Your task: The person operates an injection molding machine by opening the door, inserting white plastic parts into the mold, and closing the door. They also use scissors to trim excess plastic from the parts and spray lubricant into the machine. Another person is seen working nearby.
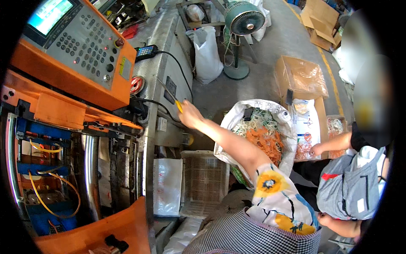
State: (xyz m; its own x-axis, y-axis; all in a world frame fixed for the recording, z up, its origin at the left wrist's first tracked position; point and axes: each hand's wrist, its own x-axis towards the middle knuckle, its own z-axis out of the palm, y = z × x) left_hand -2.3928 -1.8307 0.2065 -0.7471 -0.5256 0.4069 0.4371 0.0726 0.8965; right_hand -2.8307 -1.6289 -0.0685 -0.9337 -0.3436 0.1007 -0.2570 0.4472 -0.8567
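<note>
My right arm, in a flowered sleeve, reaches toward the machine's side. My right hand (191, 115) is closed around the yellow handle of a tool (179, 106). Its long, thin metal end points up and left, near the machine's metal edge; whether it is a blade or a shaft I cannot make out. Below that forearm stands a white woven sack (228, 120) holding orange, whitish and green plastic scraps (263, 137). At the bottom edge, beside the black handle (116, 244) of an orange machine door (95, 226), a sliver of skin seems to be my left hand (101, 251); its fingers are not discernible.
An orange control panel (91, 46) with a lit screen fills the upper left. A handheld device (146, 51) lies on the machine ledge. Beyond are a fan (244, 21), a white sack (207, 55) and cardboard boxes (285, 72). A plastic crate (204, 178) stands below; another person (353, 182) sits right.
</note>
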